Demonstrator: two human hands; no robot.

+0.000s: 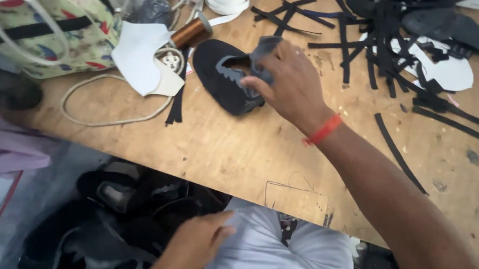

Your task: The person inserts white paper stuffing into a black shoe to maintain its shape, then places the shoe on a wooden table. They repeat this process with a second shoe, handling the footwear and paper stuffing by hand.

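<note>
Right hand (294, 84) pinching shoe upper (230, 77)

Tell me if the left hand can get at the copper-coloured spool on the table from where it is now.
Probably not without moving. The left hand is down below the table edge by the lap, and the copper spool lies far across the tabletop.

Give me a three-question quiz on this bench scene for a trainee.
1. True or false: the right hand grips a grey cut-out piece over the black sole.
2. Where is the left hand? A) on the copper spool B) below the bench edge, by the pile of black uppers C) on the floral bag
3. What is on the right wrist?

Key:
1. True
2. B
3. A red band
</note>
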